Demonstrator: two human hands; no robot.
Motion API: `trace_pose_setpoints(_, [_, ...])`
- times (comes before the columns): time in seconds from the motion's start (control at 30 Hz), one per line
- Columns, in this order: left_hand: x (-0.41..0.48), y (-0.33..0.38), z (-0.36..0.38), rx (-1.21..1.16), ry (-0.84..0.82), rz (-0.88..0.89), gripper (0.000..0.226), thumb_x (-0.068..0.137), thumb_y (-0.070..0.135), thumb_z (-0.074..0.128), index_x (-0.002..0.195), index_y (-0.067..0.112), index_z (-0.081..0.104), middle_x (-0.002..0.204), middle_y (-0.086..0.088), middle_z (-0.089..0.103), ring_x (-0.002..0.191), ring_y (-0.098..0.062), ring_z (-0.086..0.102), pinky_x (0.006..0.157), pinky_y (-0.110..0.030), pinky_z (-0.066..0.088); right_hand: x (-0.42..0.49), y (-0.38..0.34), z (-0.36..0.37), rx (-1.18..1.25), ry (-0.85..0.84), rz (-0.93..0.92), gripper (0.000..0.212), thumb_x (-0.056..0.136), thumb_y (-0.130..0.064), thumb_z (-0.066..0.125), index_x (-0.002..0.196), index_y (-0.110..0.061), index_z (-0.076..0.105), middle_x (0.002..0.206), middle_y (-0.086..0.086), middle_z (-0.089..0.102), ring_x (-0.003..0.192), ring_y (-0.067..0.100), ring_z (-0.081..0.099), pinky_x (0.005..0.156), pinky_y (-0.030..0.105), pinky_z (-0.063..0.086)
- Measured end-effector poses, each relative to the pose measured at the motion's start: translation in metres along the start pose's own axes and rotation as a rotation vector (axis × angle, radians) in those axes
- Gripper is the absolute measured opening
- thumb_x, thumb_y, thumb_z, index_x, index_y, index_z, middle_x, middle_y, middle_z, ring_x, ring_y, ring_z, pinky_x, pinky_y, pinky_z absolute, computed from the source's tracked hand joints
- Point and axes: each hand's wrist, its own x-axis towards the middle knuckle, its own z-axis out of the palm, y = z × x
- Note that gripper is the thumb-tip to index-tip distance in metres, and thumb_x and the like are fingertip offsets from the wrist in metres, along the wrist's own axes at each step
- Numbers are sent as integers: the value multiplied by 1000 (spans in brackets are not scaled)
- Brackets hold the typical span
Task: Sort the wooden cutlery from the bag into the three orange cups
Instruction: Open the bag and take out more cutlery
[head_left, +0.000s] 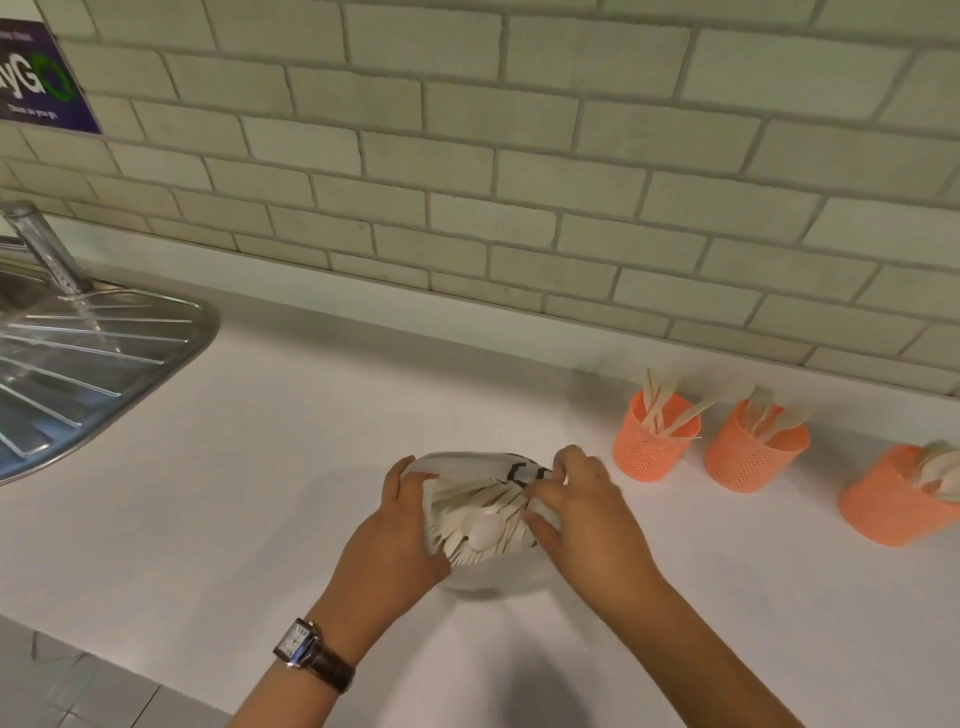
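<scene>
Lying in bag (467, 463), cutlery (496, 506) handles point far-right (bowls near-left).

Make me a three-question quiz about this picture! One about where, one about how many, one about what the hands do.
1. Where are the orange cups? A) on a shelf B) right of the bag C) left of the bag
2. How many orange cups? A) three B) two C) five
3. What do the hands do? A) lie flat B) one touches the bag C) both hold the bag's mouth
1 B: they stand on the counter right of the bag. 2 A: three show in a row. 3 C: left hand and right hand each hold one side.
</scene>
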Motion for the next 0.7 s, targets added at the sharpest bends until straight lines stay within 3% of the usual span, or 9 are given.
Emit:
trace_pose_setpoints(0.03, [1,1,1,-9,-3,4,73,71,25,70,131,23,30,152,5,13,70,-17,61,52,-20,43,-1,-8,1,60,-23,-27,18,84,-21,58,96,-15,70,100,6,57,92,27,58,72,29,42])
trace_pose_setpoints(0.13, [4,3,4,-9,-19,5,74,71,26,71,132,24,29,154,3,10,73,-18,63,58,-25,48,6,-14,25,148,-290,-23,33,91,-7,44,120,-10,60,122,8,57,113,25,54,90,23,38])
trace_pose_setpoints(0.33, [7,0,8,-20,-29,48,85,69,26,70,138,31,21,152,8,9,69,-15,58,53,-21,45,51,21,66,-183,-520,-26,69,84,1,52,146,-5,21,146,16,37,133,30,38,112,33,29])
trace_pose_setpoints(0.4, [9,0,8,-24,-24,56,84,69,27,70,138,31,22,151,9,11,70,-15,59,53,-23,48,59,29,77,-249,-542,-110,67,81,1,55,143,-5,28,142,16,41,130,33,41,109,39,33])
trace_pose_setpoints(0.53, [9,1,10,-45,-43,59,81,70,25,69,137,30,25,150,11,13,71,-16,60,54,-24,49,69,33,84,-280,-519,-262,40,78,-3,56,118,-8,54,120,13,56,108,34,51,92,43,43])
trace_pose_setpoints(0.7, [6,-4,10,-71,-67,63,80,72,28,67,139,27,24,149,10,14,76,-15,59,57,-19,46,73,33,80,-222,-536,-295,49,66,-17,72,113,-15,58,111,6,58,98,27,54,84,36,42])
